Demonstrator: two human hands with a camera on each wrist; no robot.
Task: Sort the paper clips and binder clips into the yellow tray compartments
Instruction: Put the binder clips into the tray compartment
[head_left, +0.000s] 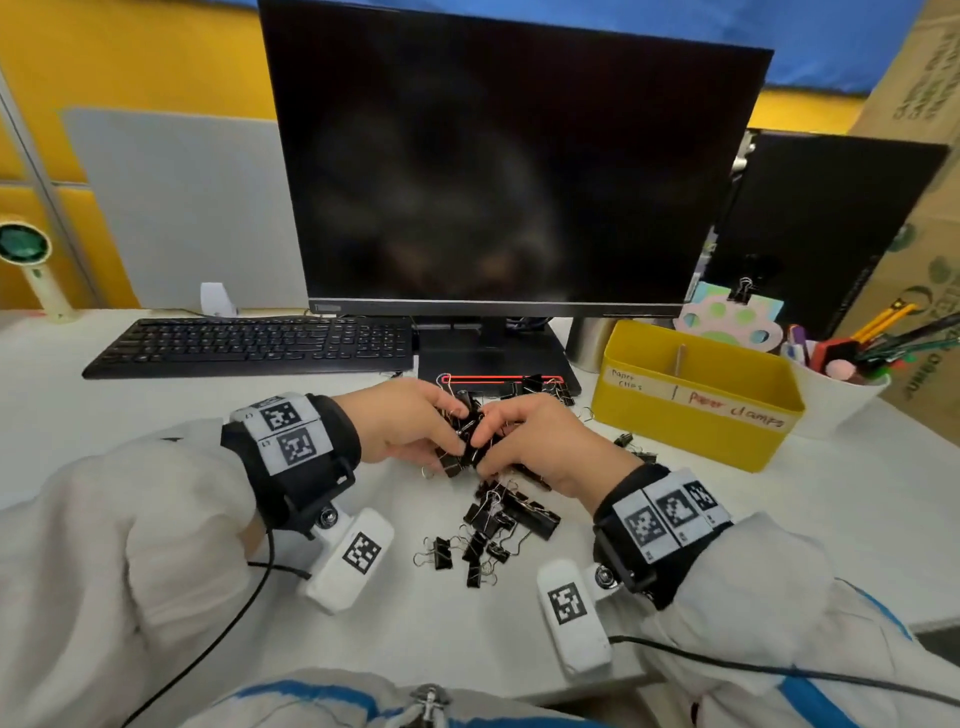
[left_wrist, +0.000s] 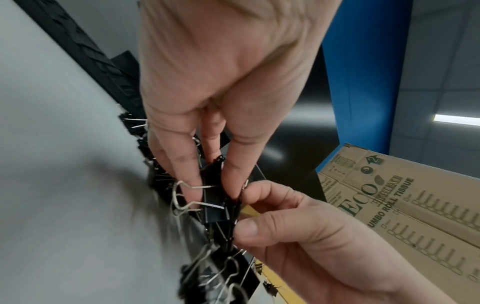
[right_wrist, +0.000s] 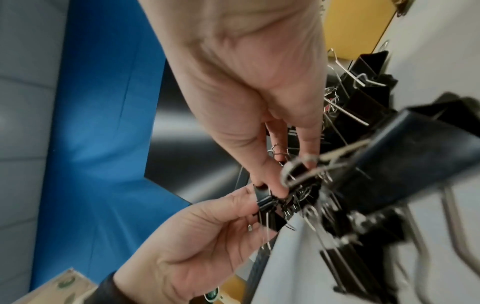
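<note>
A heap of black binder clips (head_left: 498, 514) lies on the white desk in front of me, with more loose ones toward the yellow tray (head_left: 675, 436). The tray stands at the right, split in two and labelled "Paper clips" and "Paper clamps". Both hands meet over the far end of the heap. My left hand (head_left: 457, 431) (left_wrist: 211, 185) pinches a tangled cluster of binder clips (head_left: 470, 434) (left_wrist: 215, 207) (right_wrist: 265, 198) between thumb and fingers. My right hand (head_left: 485, 439) (left_wrist: 245, 208) (right_wrist: 291, 176) pinches the same cluster from the other side.
A monitor (head_left: 509, 171) stands behind the heap with a long red clip (head_left: 498, 379) on its base. A black keyboard (head_left: 249, 345) lies at the left. Right of the tray are a white cup of pens (head_left: 841, 384) and a cardboard box (head_left: 924, 208).
</note>
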